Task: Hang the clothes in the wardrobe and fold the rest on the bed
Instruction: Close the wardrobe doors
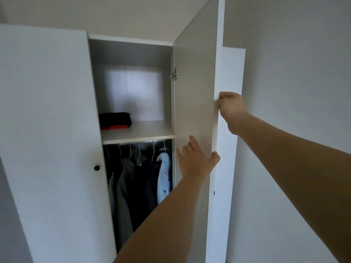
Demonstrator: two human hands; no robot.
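Left hand point(196, 160) flat against open wardrobe door point(195, 92) (fingers straight, holding nothing); right hand point(230, 107) curled round its edge; hung clothes point(140, 179) inside.

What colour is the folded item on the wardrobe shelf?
Black folded item with a red strip along its bottom edge; head view.

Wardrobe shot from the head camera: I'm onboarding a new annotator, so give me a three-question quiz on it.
1. True or false: the right-hand door of the wardrobe stands open.
2. Which hand grips that door's outer edge with curled fingers? A) left hand B) right hand C) neither
3. Fill in: the folded black and red clothes lie on the ___ above the hanging rail.

Key: 1 true; 2 B; 3 shelf.
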